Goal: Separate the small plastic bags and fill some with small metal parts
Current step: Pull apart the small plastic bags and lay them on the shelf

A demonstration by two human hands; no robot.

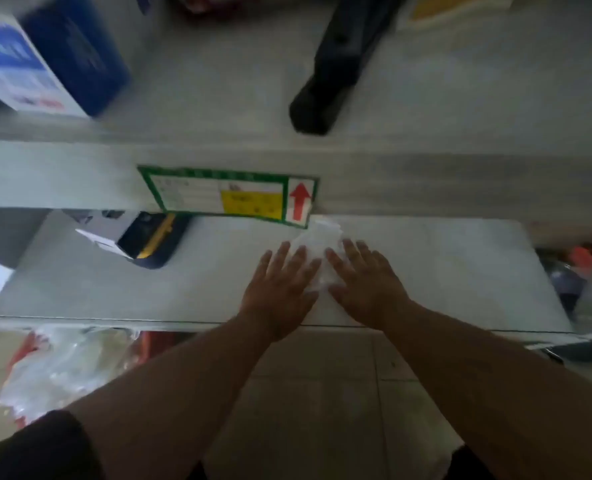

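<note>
Our left hand (280,285) and right hand (367,282) lie flat, fingers straight, pressing the bags (322,251) between them; we should fan them apart gently, gripping nothing yet.

two hands (280,285), one bag pile (322,244), one label (228,195), two boxes (45,60).

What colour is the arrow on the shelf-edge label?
Red, on a white patch of the green-bordered label; arrow shows clearly in the head view.

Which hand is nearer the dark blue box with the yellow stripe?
Left. The left hand lies just right of the dark blue box; the right hand lies farther right, beyond the bags.
</note>
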